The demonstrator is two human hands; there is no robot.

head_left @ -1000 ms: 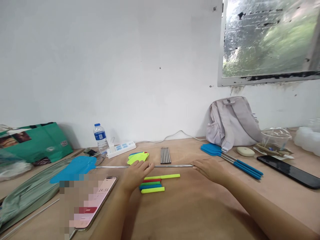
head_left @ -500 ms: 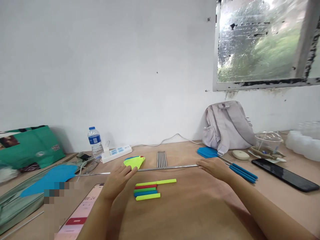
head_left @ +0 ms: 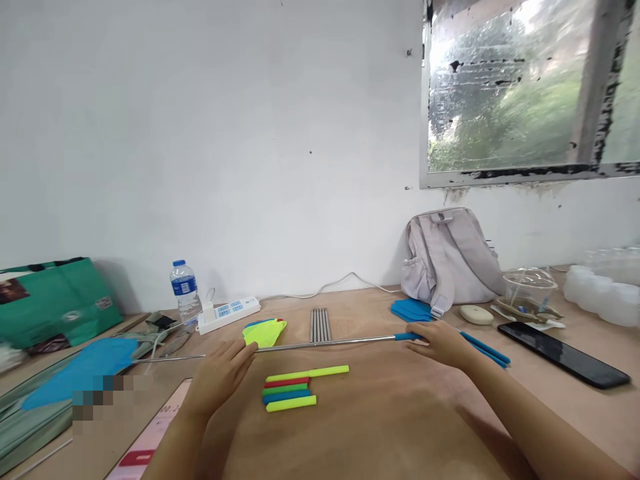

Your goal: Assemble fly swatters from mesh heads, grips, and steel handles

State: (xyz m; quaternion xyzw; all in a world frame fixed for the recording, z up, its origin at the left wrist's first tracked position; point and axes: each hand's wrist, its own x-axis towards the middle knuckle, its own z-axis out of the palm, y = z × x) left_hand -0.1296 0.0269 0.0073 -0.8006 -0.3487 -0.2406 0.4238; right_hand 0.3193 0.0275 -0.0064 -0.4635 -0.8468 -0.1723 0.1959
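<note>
A fly swatter with a long metal rod point(head_left: 330, 343) lies across the table in front of me. Its blue head point(head_left: 83, 370) is at the far left, and a blue handle point(head_left: 407, 337) is at the right end. My left hand point(head_left: 225, 373) is closed over the rod, fingers pointing right. My right hand point(head_left: 437, 343) grips the blue handle, its fingers partly hiding it. Just beyond my left hand are yellow-green mesh swatter heads point(head_left: 265, 333), with blue and red edges beneath. Several metal rods point(head_left: 321, 325) lie side by side beyond the swatter's rod.
Coloured tubes point(head_left: 290, 393) lie nearest me. More blue handles point(head_left: 485, 349) and blue swatter heads point(head_left: 413, 309) sit at right, with a black phone point(head_left: 565, 353), white case point(head_left: 476, 314) and backpack point(head_left: 453, 257). At left are a power strip point(head_left: 229, 314), bottle point(head_left: 185, 290) and lit phone point(head_left: 150, 440).
The swatter has shifted left, its blue head further left than before. The blue handle now shows at my right hand, where only bare rod showed. Fewer blue handles show at the right.
</note>
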